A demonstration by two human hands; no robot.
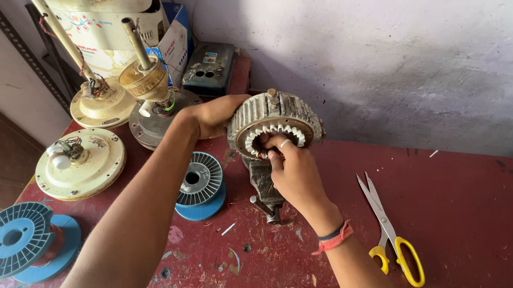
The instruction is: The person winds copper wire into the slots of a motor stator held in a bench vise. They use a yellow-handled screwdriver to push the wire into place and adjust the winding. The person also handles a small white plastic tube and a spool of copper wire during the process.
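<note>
Head view: left hand (210, 117) cups back of ribbed motor stator (276, 123), grip wrapped round its rim. Right hand (292, 172) at front, fingers (277, 145) poking into toothed bore. Stator sits upright on small vise (266, 188) mid red surface (459, 210). Yellow-handled scissors (390, 231) lying off to right, blue wire spool (201, 186) just left of vise.

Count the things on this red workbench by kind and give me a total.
Blue wire spools: 2
Cream fan motor housings: 2
Toothed stator ring, held by left hand and right hand: 1
Yellow-handled scissors: 1
Total: 6
</note>
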